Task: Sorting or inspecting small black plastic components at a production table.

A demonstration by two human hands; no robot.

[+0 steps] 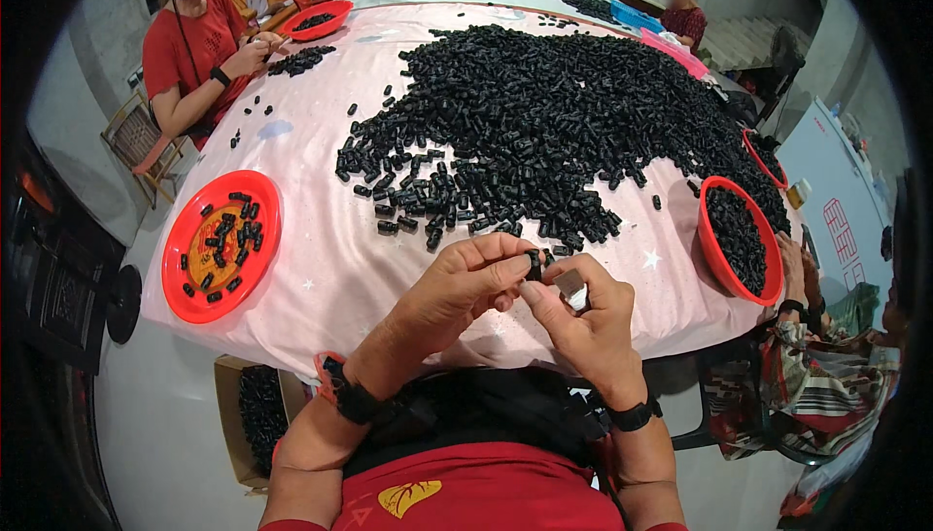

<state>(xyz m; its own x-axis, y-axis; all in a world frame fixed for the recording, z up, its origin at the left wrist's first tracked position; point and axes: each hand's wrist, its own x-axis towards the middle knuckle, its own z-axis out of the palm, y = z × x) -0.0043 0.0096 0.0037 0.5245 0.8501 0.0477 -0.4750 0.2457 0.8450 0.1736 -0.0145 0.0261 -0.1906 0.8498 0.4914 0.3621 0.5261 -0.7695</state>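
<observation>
In front of my body, just past the table's near edge, my two hands meet. My left hand (465, 283) pinches a small black plastic piece (534, 264) between thumb and fingers. Closed beside it, my right hand (595, 317) grips a small flat object (573, 290) with a beige-grey face and a shiny silvery part; its kind is unclear. The right thumb tip lies close to the black piece. A large heap of similar small black cylindrical pieces (525, 113) spreads over the table just beyond my hands.
A red plastic bowl (265, 274) with several black pieces stands at the left, and a fuller red bowl (709, 215) at the right. Below the left edge is a cardboard box (229, 414) of black pieces. Co-workers sit around the pink-clothed table (321, 191), one close at the right.
</observation>
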